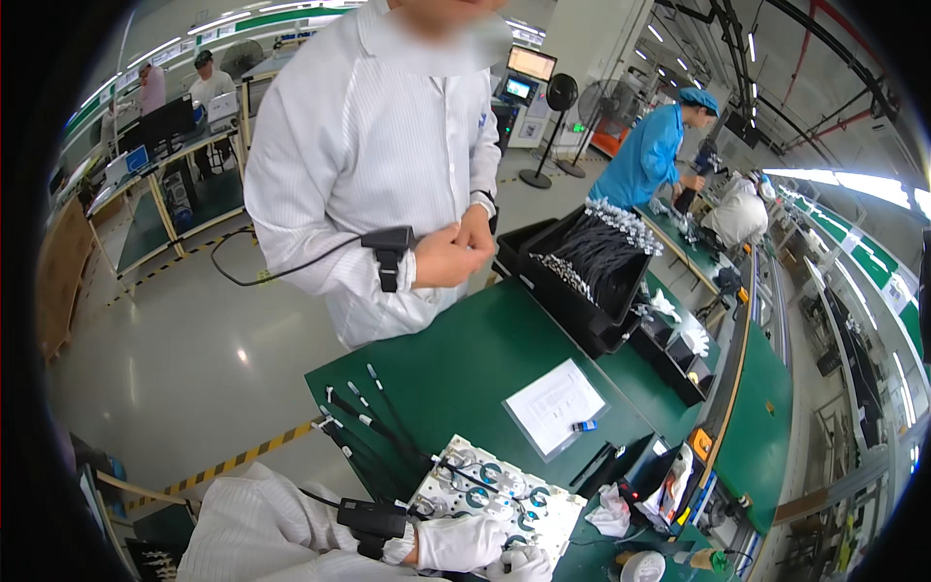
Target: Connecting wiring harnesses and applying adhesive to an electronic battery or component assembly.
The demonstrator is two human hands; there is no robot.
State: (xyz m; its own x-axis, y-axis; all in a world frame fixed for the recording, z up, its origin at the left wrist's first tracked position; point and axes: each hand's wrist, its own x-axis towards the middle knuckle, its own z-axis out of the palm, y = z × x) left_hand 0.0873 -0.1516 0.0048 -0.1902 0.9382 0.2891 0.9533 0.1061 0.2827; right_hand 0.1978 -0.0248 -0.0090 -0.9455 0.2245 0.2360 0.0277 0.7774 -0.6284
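Observation:
My left hand (461,541), in a white glove with a black device strapped at the wrist (373,519), is over the near edge of a white fixture plate (558,519). Close by on its right, my right hand (524,564), also gloved, has its fingers curled at the same edge. Both hands look closed, but what lies in their fingers is hidden. Round parts with blue and metal show on the plate, and a black cable (467,473) lies across it. Several black cables with light connector ends (361,417) are spread on the green table (456,354) at the plate's left.
A printed sheet (555,407) carries a small blue item (585,426). Black bins (582,291) hold bundled cables. A crumpled white cloth (609,511) and a black box (648,475) lie at right. Across the table stands a person in white (388,145), bare hands together. Farther off works a person in blue (640,150).

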